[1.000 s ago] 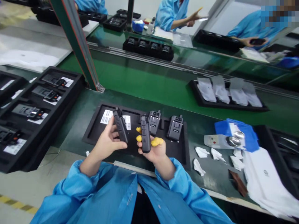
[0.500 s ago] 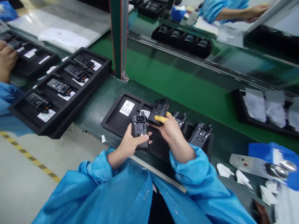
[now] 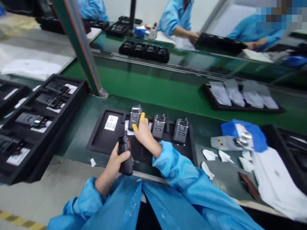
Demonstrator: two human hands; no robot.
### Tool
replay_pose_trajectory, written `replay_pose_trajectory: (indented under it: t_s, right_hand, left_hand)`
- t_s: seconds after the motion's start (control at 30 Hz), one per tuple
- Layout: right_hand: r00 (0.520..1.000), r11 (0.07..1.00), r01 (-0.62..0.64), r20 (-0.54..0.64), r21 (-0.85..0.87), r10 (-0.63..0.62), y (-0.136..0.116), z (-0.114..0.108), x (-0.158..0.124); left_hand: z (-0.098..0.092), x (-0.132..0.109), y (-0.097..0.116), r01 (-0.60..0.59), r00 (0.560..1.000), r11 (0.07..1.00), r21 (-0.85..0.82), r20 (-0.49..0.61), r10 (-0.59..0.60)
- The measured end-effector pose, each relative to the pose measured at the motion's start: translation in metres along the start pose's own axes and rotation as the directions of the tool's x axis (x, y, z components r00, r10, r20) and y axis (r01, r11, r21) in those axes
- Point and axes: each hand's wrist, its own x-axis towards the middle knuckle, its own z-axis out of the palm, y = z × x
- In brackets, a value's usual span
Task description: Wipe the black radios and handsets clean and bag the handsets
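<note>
My left hand (image 3: 115,163) is wrapped round a black two-way radio (image 3: 125,156), held upright at the tray's front edge with its orange side button showing. Yellow finger covers are on my right hand (image 3: 145,129), whose fingers grip a second two-way radio (image 3: 134,118) over the black foam tray (image 3: 98,135). Two more radios, a middle one (image 3: 158,126) and a right one (image 3: 180,131), lie in the tray's right-hand slots. A white label sheet (image 3: 111,123) lies in the left slot. Part of another label shows below the radio in my right hand.
Stacked trays of radios (image 3: 31,159) stand at the left. Bagged items fill a tray (image 3: 244,109) across the green belt (image 3: 148,83). A bottle (image 3: 223,143), blue packet (image 3: 259,140), paper scraps (image 3: 225,156) and white cloth (image 3: 275,179) lie at the right. Co-workers (image 3: 176,19) sit opposite.
My left hand has moved down and left, turning its radio side-on. My right hand still grips its radio, now farther left over the tray. The view has shifted to the right.
</note>
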Motion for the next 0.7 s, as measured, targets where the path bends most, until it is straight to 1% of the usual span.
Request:
replay_pose_trajectory:
  t_s: [0.03, 0.1, 0.13, 0.17, 0.2, 0.27, 0.3, 0.33, 0.37, 0.4, 0.43, 0.5, 0.53, 0.6, 0.67, 0.7]
  right_hand:
    - [0.999, 0.997, 0.015, -0.029, -0.071, -0.017, -0.004, -0.001, -0.001]
    - [0.997, 0.977, 0.067, -0.028, -0.205, -0.074, -0.011, -0.005, -0.005]
    - [0.995, 0.968, 0.092, -0.014, -0.233, -0.098, -0.014, -0.009, -0.007]
    - [0.993, 0.964, 0.112, -0.002, -0.239, -0.116, -0.016, -0.014, -0.010]
    - [0.991, 0.964, 0.130, 0.004, -0.230, -0.133, -0.017, -0.020, -0.014]
    - [0.986, 0.969, 0.163, 0.000, -0.185, -0.166, -0.016, -0.035, -0.025]
    - [0.984, 0.972, 0.172, -0.011, -0.159, -0.176, -0.014, -0.044, -0.032]
    - [0.983, 0.975, 0.175, -0.028, -0.136, -0.181, -0.011, -0.053, -0.040]
    - [0.982, 0.978, 0.172, -0.052, -0.117, -0.179, -0.008, -0.063, -0.049]
    - [0.981, 0.981, 0.165, -0.085, -0.102, -0.173, -0.004, -0.073, -0.059]
    - [0.978, 0.984, 0.155, -0.125, -0.092, -0.165, -0.001, -0.083, -0.069]
    - [0.964, 0.987, 0.132, -0.219, -0.086, -0.148, 0.008, -0.103, -0.088]
    - [0.954, 0.989, 0.119, -0.266, -0.087, -0.138, 0.014, -0.115, -0.097]
    - [0.928, 0.993, 0.077, -0.359, -0.086, -0.104, 0.027, -0.140, -0.115]
    - [0.883, 0.997, 0.003, -0.467, -0.082, -0.041, 0.043, -0.169, -0.134]
    - [0.849, 0.996, -0.050, -0.529, -0.078, 0.001, 0.052, -0.184, -0.144]
  left_hand:
    - [0.000, 0.001, 0.002, 0.007, 1.000, 1.000, -0.022, 0.028, -0.006]
    - [0.001, 0.004, 0.008, 0.054, 0.992, 0.993, -0.103, 0.123, -0.041]
    - [0.002, 0.006, 0.010, 0.103, 0.977, 0.984, -0.146, 0.199, -0.073]
    - [0.002, 0.008, 0.012, 0.165, 0.951, 0.970, -0.179, 0.289, -0.108]
    - [0.003, 0.010, 0.013, 0.229, 0.912, 0.953, -0.198, 0.385, -0.139]
    - [0.007, 0.015, 0.013, 0.348, 0.806, 0.914, -0.208, 0.565, -0.178]
    - [0.009, 0.017, 0.011, 0.401, 0.749, 0.895, -0.194, 0.633, -0.198]
    - [0.012, 0.018, 0.009, 0.443, 0.703, 0.879, -0.176, 0.677, -0.219]
    - [0.015, 0.018, 0.007, 0.475, 0.676, 0.865, -0.164, 0.696, -0.239]
    - [0.019, 0.018, 0.005, 0.502, 0.670, 0.851, -0.154, 0.692, -0.270]
    - [0.022, 0.018, 0.004, 0.528, 0.678, 0.837, -0.147, 0.666, -0.311]
    - [0.031, 0.020, 0.006, 0.567, 0.726, 0.810, -0.150, 0.555, -0.405]
    - [0.036, 0.023, 0.009, 0.567, 0.761, 0.808, -0.163, 0.480, -0.437]
    - [0.048, 0.031, 0.014, 0.507, 0.839, 0.845, -0.167, 0.319, -0.441]
    - [0.063, 0.037, 0.018, 0.466, 0.870, 0.883, -0.057, 0.213, -0.445]
    - [0.070, 0.037, 0.019, 0.464, 0.869, 0.886, 0.024, 0.183, -0.460]
